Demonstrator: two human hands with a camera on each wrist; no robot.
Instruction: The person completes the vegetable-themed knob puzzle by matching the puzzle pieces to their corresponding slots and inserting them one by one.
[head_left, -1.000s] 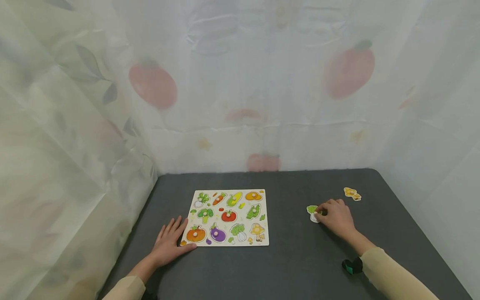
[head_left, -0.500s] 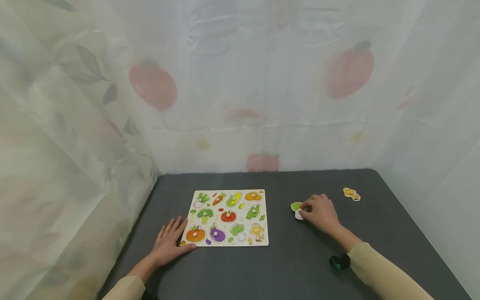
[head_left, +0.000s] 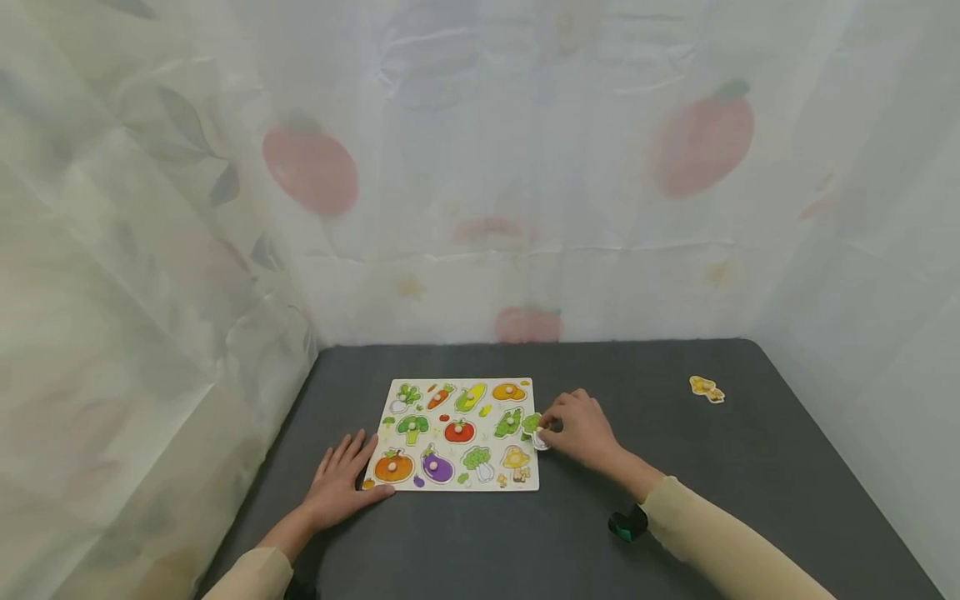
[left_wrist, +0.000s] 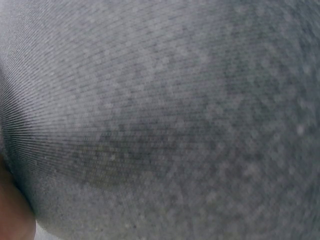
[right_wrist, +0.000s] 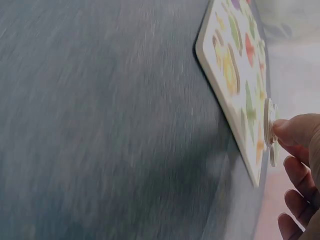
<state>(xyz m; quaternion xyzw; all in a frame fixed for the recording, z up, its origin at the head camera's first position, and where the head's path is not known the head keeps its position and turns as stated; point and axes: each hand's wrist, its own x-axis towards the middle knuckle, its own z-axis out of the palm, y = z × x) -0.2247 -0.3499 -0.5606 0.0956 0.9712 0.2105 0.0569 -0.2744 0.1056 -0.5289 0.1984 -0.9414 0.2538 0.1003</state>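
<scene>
A white wooden puzzle board (head_left: 480, 487) with vegetable pictures lies on the table. My left hand (head_left: 339, 487) rests at its left edge, fingers straight and spread, the thumb along the lower left corner. Over the board's right edge, my right hand (head_left: 581, 429) pinches a bok choy puzzle piece (head_left: 531, 423) between thumb and finger. In the right wrist view that piece (right_wrist: 270, 127) appears edge-on beside the board. Knobs stand on most pictures, such as the tomato piece (head_left: 460, 431); the bok choy recess (head_left: 477, 463) and mushroom recess (head_left: 517, 461) show none.
A yellow mushroom puzzle piece (head_left: 707, 388) lies at the table's back right. The dark grey table (head_left: 480, 550) is bordered by pale printed curtains (head_left: 420, 167) at the back and sides. Only blurred grey fabric (left_wrist: 165, 110) fills most of the left wrist view.
My right hand has carried the bok choy piece leftward across the table to the board's right edge. My left hand stays in place.
</scene>
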